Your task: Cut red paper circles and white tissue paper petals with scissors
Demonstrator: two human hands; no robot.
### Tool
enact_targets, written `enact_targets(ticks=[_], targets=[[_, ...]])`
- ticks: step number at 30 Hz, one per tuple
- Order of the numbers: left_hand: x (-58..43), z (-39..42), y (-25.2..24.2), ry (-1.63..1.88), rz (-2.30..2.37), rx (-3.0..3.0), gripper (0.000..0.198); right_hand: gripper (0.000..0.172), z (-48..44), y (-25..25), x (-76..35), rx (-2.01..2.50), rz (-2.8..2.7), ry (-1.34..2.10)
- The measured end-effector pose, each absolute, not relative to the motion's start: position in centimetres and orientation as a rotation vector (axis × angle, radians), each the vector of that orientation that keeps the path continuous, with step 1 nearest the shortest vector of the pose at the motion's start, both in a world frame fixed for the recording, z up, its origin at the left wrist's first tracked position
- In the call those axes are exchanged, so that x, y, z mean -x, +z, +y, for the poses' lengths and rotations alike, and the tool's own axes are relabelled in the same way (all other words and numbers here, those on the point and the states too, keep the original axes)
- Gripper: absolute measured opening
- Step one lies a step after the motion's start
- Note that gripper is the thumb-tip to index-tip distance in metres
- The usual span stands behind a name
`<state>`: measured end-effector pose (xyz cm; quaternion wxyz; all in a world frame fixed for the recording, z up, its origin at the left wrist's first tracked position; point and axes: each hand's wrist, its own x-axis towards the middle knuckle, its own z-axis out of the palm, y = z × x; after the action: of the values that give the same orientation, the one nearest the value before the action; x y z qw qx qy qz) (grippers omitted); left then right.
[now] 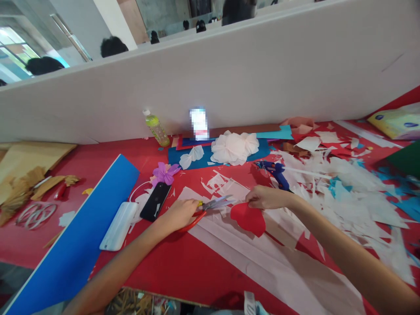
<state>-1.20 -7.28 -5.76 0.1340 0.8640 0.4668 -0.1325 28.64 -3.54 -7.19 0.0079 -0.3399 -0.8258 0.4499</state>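
My left hand (185, 213) is closed around the orange handles of a pair of scissors (215, 203), whose blades point right over paper scraps. Between the fingers of my right hand (262, 197) is a red paper piece (248, 219) with a rounded, wavy edge. The blade tips are just left of the red piece, and a small gap seems to lie between them. Under both hands lies a large pale pink paper sheet (229, 256). A blue glue gun (276, 171) rests just beyond my right hand.
A blue board (82, 232) stands slanted on the left, beside a white power bank (120, 227) and a black phone (156, 202). At the back are a drink bottle (158, 130), a lit phone (199, 124) and a pale paper flower (234, 148). White scraps (351, 201) cover the right.
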Motion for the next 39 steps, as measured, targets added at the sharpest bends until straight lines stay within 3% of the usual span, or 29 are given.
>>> enact_targets(ticks=[6, 10, 17, 20, 31, 39], targets=[[0.5, -6.9, -7.3, -0.426, 1.609, -2.499, 0.037, 0.017, -3.5, -7.2, -28.6, 1.065, -2.596, 1.382], [-0.9, -6.6, -6.1, -0.506, 1.542, -2.568, 0.023, 0.018, -3.5, -7.4, -28.4, 1.054, -2.613, 1.350], [-6.3, -5.6, -5.4, 0.116, 1.116, -2.145, 0.039, 0.020, -3.8, -7.1, -27.3, 1.033, -2.607, 1.295], [-7.3, -5.3, -6.7, 0.127, 1.035, -2.012, 0.021, 0.020, -3.6, -7.0, -27.0, 1.033, -2.628, 1.299], [-7.4, -5.2, -6.8, 0.215, 1.125, -1.918, 0.025, 0.018, -2.8, -8.0, -27.6, 1.078, -2.524, 1.323], [-6.5, -5.0, -7.0, 0.408, 1.171, -1.925, 0.025, 0.029, -5.0, -9.4, -28.1, 1.216, -1.901, 1.513]])
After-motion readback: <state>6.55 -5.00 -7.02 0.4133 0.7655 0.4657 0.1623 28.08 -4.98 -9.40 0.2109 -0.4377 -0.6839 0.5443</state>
